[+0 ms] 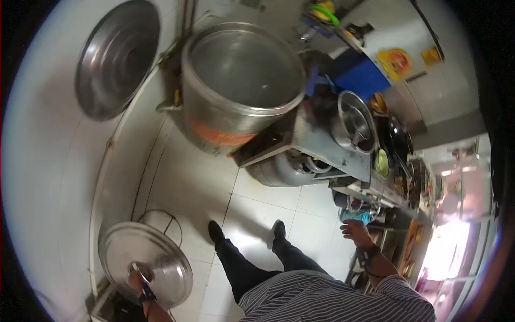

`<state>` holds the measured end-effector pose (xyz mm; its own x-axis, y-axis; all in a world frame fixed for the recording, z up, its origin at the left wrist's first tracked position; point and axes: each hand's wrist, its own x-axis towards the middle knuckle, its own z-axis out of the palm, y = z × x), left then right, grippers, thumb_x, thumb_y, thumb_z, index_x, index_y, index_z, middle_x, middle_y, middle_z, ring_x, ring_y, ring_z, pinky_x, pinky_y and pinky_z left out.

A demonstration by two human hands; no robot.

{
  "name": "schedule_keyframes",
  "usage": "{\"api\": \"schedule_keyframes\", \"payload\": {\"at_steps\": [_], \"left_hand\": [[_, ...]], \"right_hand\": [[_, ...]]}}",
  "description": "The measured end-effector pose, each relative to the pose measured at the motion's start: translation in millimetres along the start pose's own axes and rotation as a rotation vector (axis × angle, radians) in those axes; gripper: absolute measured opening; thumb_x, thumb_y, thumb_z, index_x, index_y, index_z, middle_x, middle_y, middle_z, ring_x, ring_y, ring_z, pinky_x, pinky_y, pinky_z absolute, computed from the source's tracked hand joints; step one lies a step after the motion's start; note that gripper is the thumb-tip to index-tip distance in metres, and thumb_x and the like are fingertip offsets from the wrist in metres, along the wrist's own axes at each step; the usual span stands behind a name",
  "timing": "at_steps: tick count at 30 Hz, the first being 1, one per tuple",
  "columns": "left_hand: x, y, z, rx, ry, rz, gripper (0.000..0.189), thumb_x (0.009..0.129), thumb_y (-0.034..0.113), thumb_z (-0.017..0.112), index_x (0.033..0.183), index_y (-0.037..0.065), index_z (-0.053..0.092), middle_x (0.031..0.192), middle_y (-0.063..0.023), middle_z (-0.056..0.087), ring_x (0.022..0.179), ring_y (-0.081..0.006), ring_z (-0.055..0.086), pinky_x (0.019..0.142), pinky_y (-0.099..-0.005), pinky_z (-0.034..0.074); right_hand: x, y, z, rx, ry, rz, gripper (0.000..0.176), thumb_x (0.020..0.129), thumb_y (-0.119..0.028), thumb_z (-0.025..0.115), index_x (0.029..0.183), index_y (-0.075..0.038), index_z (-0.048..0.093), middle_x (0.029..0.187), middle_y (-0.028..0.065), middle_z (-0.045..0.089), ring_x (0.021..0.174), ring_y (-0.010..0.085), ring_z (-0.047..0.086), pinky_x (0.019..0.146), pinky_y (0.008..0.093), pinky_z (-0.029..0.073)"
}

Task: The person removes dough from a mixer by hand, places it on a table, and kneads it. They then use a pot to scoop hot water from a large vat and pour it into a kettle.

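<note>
"Where is the round, silver-coloured metal lid?"

"In the left hand, fingers apparently clamped at its centre. The right hand is empty, fingers apart. Keep the grip centred."

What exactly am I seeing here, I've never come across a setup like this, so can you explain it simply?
There is no machine: these are a person's two bare hands. The single picture comes from a camera worn on the head, looking forward and down, so you also see the person's shoes and striped sleeves. The view is curved, with dark edges. The left hand grips a round metal lid at its middle. The right hand is held out, with nothing visible in it. Ahead is a big metal pot; beside it, a metal table holds a metal basin.
</note>
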<state>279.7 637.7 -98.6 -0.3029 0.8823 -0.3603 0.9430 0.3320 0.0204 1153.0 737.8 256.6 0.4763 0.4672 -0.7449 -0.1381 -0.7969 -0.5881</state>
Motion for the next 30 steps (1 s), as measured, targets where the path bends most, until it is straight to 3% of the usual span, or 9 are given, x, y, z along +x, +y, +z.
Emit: {"api": "schedule_keyframes", "payload": {"at_steps": [1,4,10,15,17,19,21,23,30], "left_hand": [[-3.2,1.0,-6.1,-0.136,0.081,-0.148,0.018,0.084,0.023,0.061,0.081,0.005,0.061,0.069,-0.0155,0.064,0.06,-0.0313,0.062,0.05,-0.0419,0.046],[-18.5,45.1,-44.3,0.1,0.179,-0.176,0.017,0.08,0.02,0.061,0.078,0.003,0.061,0.068,-0.0157,0.062,0.059,-0.0287,0.059,0.051,-0.0393,0.045],[-13.2,223.6,-91.3,-0.88,0.001,-0.497,0.017,0.08,0.019,0.061,0.076,0.002,0.06,0.067,-0.0145,0.06,0.058,-0.0261,0.058,0.05,-0.0376,0.045],[26.1,418.5,-138.9,-1.006,-0.24,-0.272,0.017,0.08,0.018,0.061,0.075,0.002,0.06,0.067,-0.0137,0.06,0.058,-0.0244,0.056,0.05,-0.0364,0.044],[44.2,506.7,-172.2,-1.251,-0.748,-0.179,0.012,0.085,0.017,0.058,0.085,0.005,0.06,0.076,-0.0072,0.059,0.066,-0.018,0.057,0.055,-0.0312,0.046],[-34.8,627.5,-230.7,-1.111,-0.549,0.019,0.012,0.086,0.016,0.057,0.089,0.005,0.06,0.077,-0.0073,0.059,0.067,-0.0178,0.058,0.057,-0.0316,0.047],[-70.2,684.9,-250.2,-0.979,-0.365,0.202,0.012,0.087,0.014,0.055,0.092,0.004,0.059,0.078,-0.0075,0.06,0.069,-0.0175,0.058,0.06,-0.032,0.049],[-68.0,722.6,-247.3,-0.84,-0.535,0.36,0.027,0.089,0.017,0.059,0.112,0.001,0.059,0.087,-0.0103,0.064,0.076,-0.0225,0.062,0.064,-0.0352,0.051],[-121.2,841.2,-202.4,-0.652,-0.835,0.444,0.017,0.088,0.008,0.056,0.102,-0.001,0.062,0.079,-0.0079,0.063,0.066,-0.0174,0.061,0.061,-0.0323,0.052]], "right_hand": [[-3.3,1.1,1.7,0.045,0.013,-0.001,0.028,0.091,-0.028,0.057,0.106,-0.004,0.059,0.086,0.0101,0.066,0.067,0.0166,0.061,0.059,0.0284,0.051],[-9.5,11.0,-15.0,0.207,-0.031,0.013,0.031,0.089,-0.026,0.06,0.106,0.0,0.059,0.089,0.0127,0.066,0.071,0.0189,0.062,0.061,0.0294,0.052],[13.7,75.0,-88.8,0.379,0.043,0.011,0.029,0.091,-0.025,0.057,0.105,0.0,0.06,0.089,0.0117,0.067,0.072,0.0161,0.063,0.061,0.0278,0.053],[15.2,130.6,-176.1,0.562,0.127,-0.031,0.038,0.093,-0.028,0.053,0.112,0.004,0.058,0.09,0.0129,0.067,0.074,0.0202,0.063,0.066,0.0326,0.055],[22.7,151.2,-208.4,0.63,0.189,-0.014,0.039,0.093,-0.028,0.053,0.114,0.005,0.058,0.093,0.0143,0.068,0.075,0.0206,0.063,0.068,0.0331,0.055],[32.9,176.2,-236.4,0.67,0.253,0.017,0.039,0.093,-0.026,0.052,0.114,0.006,0.058,0.094,0.0151,0.068,0.076,0.0212,0.064,0.068,0.0337,0.056],[25.3,186.0,-265.0,0.756,0.309,0.042,0.039,0.093,-0.027,0.053,0.115,0.005,0.057,0.095,0.0151,0.068,0.075,0.0212,0.064,0.068,0.0341,0.056],[28.2,204.4,-286.5,0.832,0.35,0.042,0.037,0.093,-0.027,0.053,0.114,0.003,0.057,0.095,0.0145,0.068,0.075,0.0199,0.063,0.068,0.0328,0.055],[14.9,248.9,-339.7,1.017,0.56,0.027,0.032,0.093,-0.026,0.052,0.109,0.002,0.057,0.09,0.0118,0.067,0.073,0.0182,0.062,0.066,0.0314,0.053]]}}
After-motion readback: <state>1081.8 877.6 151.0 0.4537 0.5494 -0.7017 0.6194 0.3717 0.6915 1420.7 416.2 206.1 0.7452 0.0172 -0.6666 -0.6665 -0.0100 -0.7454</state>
